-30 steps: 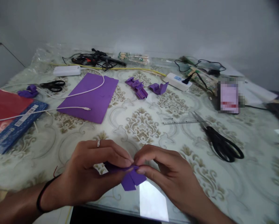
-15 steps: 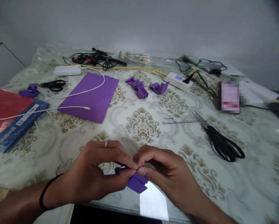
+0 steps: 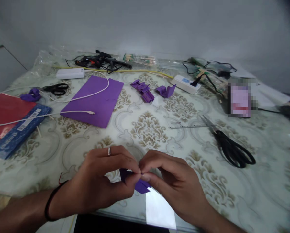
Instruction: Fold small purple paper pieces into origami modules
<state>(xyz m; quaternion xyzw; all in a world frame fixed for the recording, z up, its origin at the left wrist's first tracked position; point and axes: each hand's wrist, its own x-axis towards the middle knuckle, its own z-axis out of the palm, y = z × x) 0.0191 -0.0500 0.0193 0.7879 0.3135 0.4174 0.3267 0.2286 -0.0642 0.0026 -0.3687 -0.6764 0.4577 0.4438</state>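
Note:
Low in the middle of the head view, a small folded piece of purple paper is pinched by both hands above the table's near edge. My left hand grips it between thumb and forefinger; that hand wears a ring and a dark wristband. From the other side, my right hand closes thumb and forefinger on the same piece, its tips meeting those of the left. The fingers cover the paper's upper part. Farther back lie a row of folded purple paper pieces and a single folded piece.
Purple sheets lie at left under a white cable. Black-handled scissors and a clear ruler are at right. Behind stand a power strip and a phone. A red and blue packet lies far left.
The folded paper has tilted, so less of its lower flap shows below the fingers. Both hands remain in nearly the same place, pinching it.

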